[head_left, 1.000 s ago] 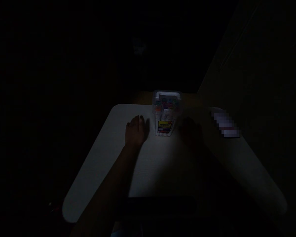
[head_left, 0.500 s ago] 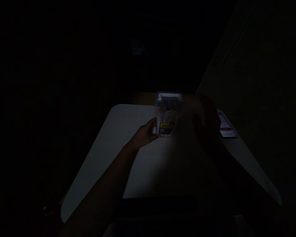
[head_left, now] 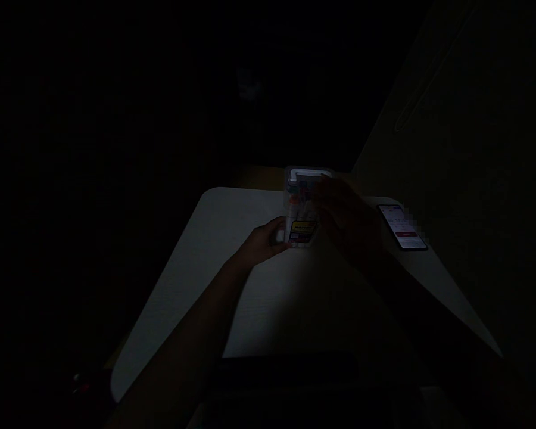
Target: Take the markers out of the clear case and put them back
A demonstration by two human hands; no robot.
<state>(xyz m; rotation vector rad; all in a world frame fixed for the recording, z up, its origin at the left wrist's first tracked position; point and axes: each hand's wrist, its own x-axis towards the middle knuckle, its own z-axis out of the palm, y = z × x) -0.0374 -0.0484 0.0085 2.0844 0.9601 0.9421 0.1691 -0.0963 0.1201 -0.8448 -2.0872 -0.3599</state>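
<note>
A clear plastic marker case (head_left: pixel 304 205) with a white handle at its top stands near the far side of the white table. White-bodied markers with orange and teal parts show through its wall, above a yellow and dark label. My left hand (head_left: pixel 265 243) grips the case's lower left side, thumb to the front and fingers round the side. My right hand (head_left: pixel 346 214), dark in shadow, is at the upper right of the case with its fingers stretched out, covering part of it. Whether those fingers touch the case cannot be made out.
A lit phone (head_left: pixel 402 227) lies at the right edge of the white table (head_left: pixel 192 250). Along the near edge runs a dark bar-like shape (head_left: pixel 290 368). A wall (head_left: pixel 473 179) rises on the right. The surroundings are very dark.
My right hand has moved left from near the phone to the case, uncovering the phone's screen. My left hand keeps its grip, and the case sits slightly further right in view.
</note>
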